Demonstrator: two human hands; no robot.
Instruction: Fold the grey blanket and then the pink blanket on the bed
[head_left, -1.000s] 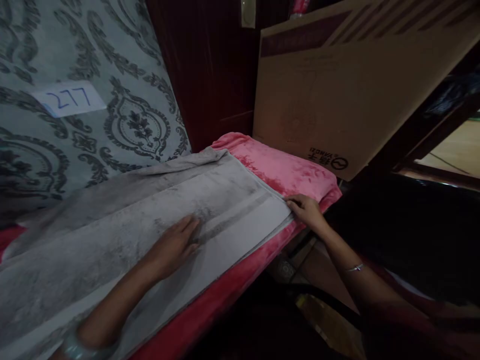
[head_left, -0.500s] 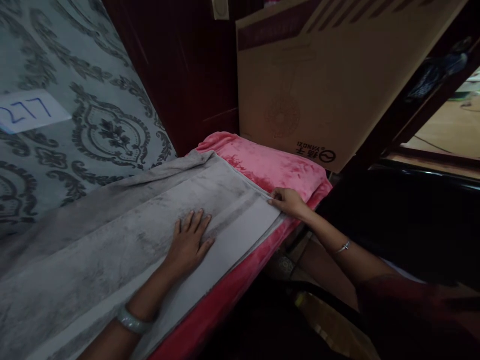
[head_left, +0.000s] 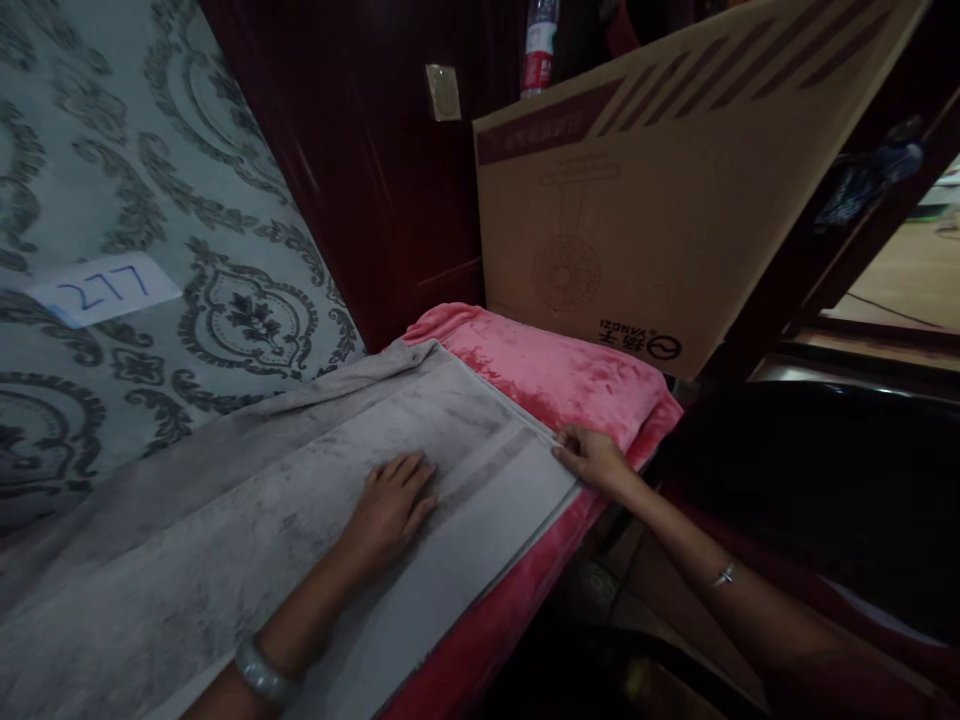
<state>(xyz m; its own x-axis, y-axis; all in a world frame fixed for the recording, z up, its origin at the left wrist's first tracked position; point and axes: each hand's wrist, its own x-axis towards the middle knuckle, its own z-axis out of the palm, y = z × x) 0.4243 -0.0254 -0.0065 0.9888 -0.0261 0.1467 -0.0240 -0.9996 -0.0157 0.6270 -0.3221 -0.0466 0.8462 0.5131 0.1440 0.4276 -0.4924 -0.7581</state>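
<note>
- A grey plush blanket is lying folded in long layers on top of a red-pink plush cover, its far side bunching loosely against the patterned wall.
- The left hand is resting palm down on the upper layer, its fingers lying fairly close together and its thumb standing apart, gripping nothing.
- The right hand is pinching the blanket's end edge near its corner, thumb and forefinger apparently closing on the fabric; how many layers they are holding, I cannot tell.
- The step in hand seems to be straightening: one hand is steadying the cloth while the other is minding the edge.
- As a judgement, the next move is calling for a light, even pull at that corner, with the left palm bearing down so the layers are not sliding apart.
- The near long edge is running slantwise, leaving a narrow strip of cover showing before the drop into shadow.
- Beyond the blanket's end, the cover is spreading toward a cardboard box, which is limiting reach there.
- The wall is hemming in the far side; freer room is lying above the cloth and toward the person.
</note>
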